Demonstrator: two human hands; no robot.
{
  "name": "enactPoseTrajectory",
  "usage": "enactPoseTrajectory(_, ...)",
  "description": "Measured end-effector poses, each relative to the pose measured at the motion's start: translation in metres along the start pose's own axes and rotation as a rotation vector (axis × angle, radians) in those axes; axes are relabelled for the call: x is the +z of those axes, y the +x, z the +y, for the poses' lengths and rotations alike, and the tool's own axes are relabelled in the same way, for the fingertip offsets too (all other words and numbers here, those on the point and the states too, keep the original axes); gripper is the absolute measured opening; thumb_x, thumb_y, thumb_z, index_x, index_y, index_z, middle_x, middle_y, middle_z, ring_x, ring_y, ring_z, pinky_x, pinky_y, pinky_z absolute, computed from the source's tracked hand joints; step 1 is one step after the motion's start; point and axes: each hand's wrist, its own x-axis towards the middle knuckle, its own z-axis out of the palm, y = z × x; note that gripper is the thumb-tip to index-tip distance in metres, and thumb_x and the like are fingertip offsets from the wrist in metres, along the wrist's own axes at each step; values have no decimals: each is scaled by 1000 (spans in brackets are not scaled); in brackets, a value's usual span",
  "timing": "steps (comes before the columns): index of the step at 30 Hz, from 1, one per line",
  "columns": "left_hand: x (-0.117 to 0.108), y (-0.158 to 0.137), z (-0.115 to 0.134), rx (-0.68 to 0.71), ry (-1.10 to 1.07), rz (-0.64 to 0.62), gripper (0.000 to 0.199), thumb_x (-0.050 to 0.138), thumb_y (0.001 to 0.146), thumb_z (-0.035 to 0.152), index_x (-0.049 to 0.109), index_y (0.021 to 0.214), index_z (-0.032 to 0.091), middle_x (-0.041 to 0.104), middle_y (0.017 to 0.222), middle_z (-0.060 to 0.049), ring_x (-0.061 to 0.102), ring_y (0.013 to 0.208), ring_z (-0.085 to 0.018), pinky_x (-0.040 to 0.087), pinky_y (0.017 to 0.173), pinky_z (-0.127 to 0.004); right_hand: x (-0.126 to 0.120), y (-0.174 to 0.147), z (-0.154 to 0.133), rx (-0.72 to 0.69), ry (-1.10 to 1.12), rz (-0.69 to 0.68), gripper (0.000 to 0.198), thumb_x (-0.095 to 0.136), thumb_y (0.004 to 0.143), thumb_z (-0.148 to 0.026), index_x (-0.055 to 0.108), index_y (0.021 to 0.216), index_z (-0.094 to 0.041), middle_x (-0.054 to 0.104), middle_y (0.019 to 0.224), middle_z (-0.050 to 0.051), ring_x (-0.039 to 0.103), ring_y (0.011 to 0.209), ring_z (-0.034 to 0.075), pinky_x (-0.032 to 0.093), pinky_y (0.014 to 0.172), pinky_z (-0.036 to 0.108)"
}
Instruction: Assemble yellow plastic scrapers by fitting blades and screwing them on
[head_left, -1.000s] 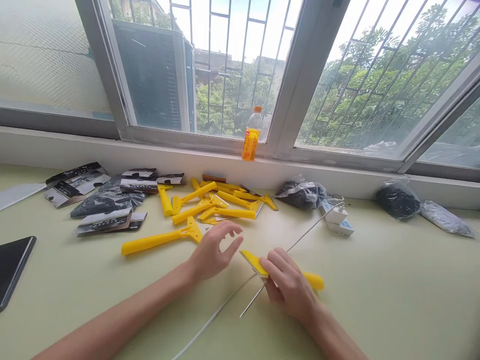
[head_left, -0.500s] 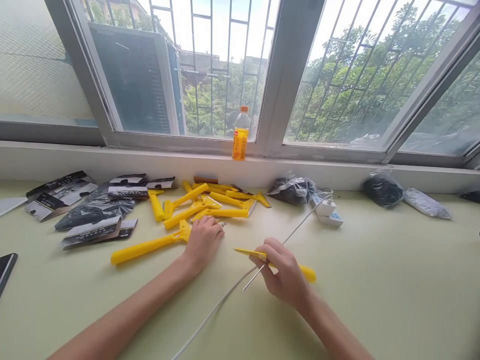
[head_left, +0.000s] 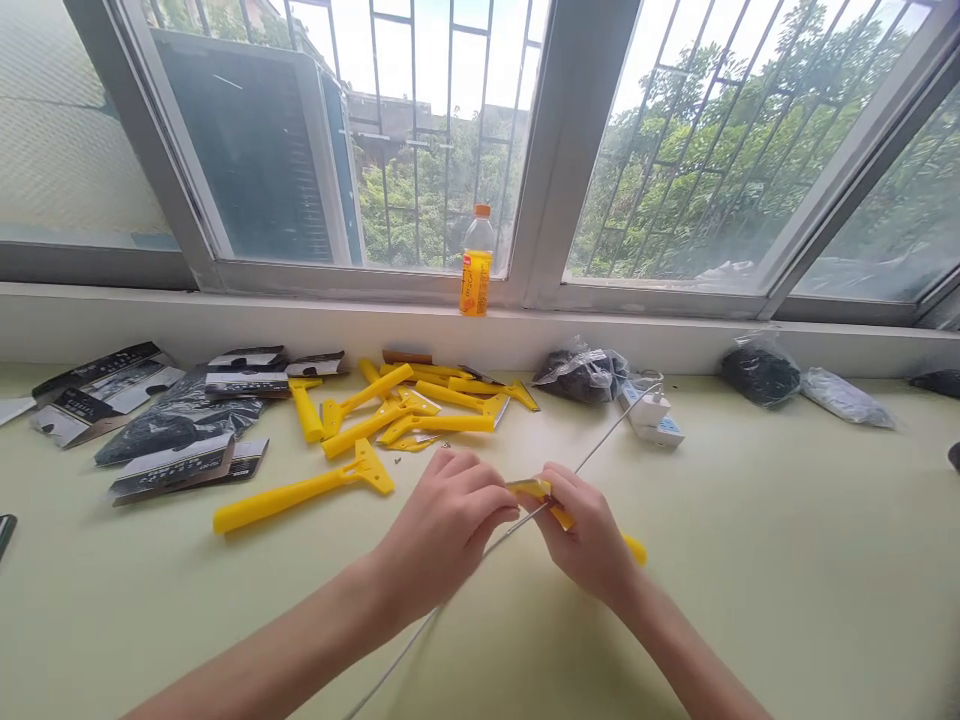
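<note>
My right hand point(head_left: 589, 530) is closed around a yellow scraper point(head_left: 636, 548), whose handle end sticks out past the palm. A thin metal shaft, like a screwdriver's, also pokes out from the same fingers. My left hand point(head_left: 450, 520) is closed, its fingertips pinched together at the scraper's head; anything between them is hidden. Left of it lies another yellow scraper point(head_left: 300, 497) with a long handle. Small screws point(head_left: 397, 460) rest on the table near it. Behind my hands is a pile of yellow scrapers point(head_left: 442, 423).
A grey cable point(head_left: 397, 660) runs under my hands to a white power strip point(head_left: 658, 425). Black-and-white cardboard packaging point(head_left: 172, 470) and a black plastic bag point(head_left: 180, 425) lie at left. More bagged items point(head_left: 761, 372) line the wall. An orange-capped bottle point(head_left: 476, 275) stands on the windowsill.
My left hand has moved right and nearer, from beside the loose scraper and screws to the head of the scraper in my right hand. The right hand stays almost in place.
</note>
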Motion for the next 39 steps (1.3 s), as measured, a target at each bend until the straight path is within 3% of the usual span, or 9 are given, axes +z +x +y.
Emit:
enactPoseTrajectory(7,17,-7,-3,43,35,88,20,52,98,27,70,93,20,70,86,-1,52,84,-12,38,80,-28,8,-4,-1,-15,-21,-49,23,47,95,-8,36,79,-20,44,74,0,39,65,13,33,57,26)
enactPoseTrajectory(17,29,-16,-8,156,251,202,6,59,93,19,65,93,19,68,84,0,49,83,-13,31,79,-31,12,-7,1,-13,-14,-90,21,46,95,-7,37,81,-20,45,78,0,39,68,14,33,59,25)
enactPoseTrajectory(28,26,-14,-7,58,138,256,7,63,91,23,58,89,19,68,89,1,54,83,-12,35,79,-27,12,-10,-2,-36,-29,-105,20,44,100,-11,38,83,-20,44,78,0,40,69,13,33,60,25)
enactPoseTrajectory(33,23,-14,-9,-58,-77,166,24,61,93,26,57,117,21,72,104,1,63,93,-10,43,85,-24,13,-10,-3,-40,-36,-110,18,44,99,-9,40,85,-20,44,79,0,41,71,13,34,62,24)
enactPoseTrajectory(39,23,-14,-16,-75,-297,-6,16,52,98,22,68,102,24,74,100,6,64,92,-5,43,90,-19,13,-10,-3,-27,-50,-140,17,45,101,-14,42,86,-20,46,80,0,42,70,13,34,61,23)
